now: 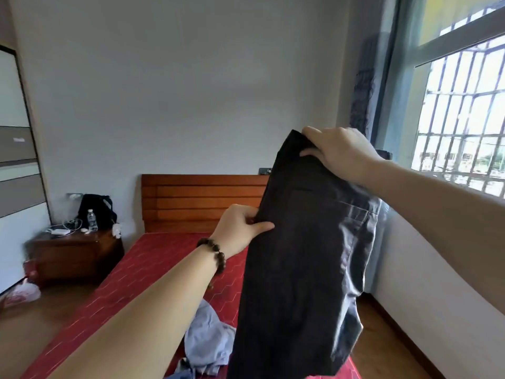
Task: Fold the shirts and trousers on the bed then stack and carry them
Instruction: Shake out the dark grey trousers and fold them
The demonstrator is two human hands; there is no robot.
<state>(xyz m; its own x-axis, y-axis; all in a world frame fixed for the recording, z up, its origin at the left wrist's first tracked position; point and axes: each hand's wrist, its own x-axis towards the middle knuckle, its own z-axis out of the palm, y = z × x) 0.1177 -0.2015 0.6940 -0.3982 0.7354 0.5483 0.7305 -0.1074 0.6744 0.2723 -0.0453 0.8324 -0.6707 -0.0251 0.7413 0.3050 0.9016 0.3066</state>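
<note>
The right hand (338, 153) is raised high toward the window (461, 119), arm stretched forward from the right edge, fingers curled over the top corner of a pair of black trousers (303, 255) and the thumb pressed against the front of the cloth, gripping it. The left hand (240, 228) sits lower and further left, forearm reaching up from the bottom of the view, with a dark beaded bracelet (216, 254) round the wrist. It pinches the left edge of the same trousers, thumb laid flat on the fabric and the other fingers tucked behind the edge.

The trousers hang between the two hands, held up in the air above the bed (131, 277), slanting down from the right hand and dropping past the left one to the bottom of the frame. A pocket seam shows on the right side of the cloth.

Below the left forearm, a crumpled light blue shirt (207, 340) lies on the red patterned bedcover, just beside the hanging trousers. A wooden headboard (202, 201) stands behind, and a nightstand (76, 255) with a water bottle (92, 219) and a black bag (95, 207) sits left of the bed.
</note>
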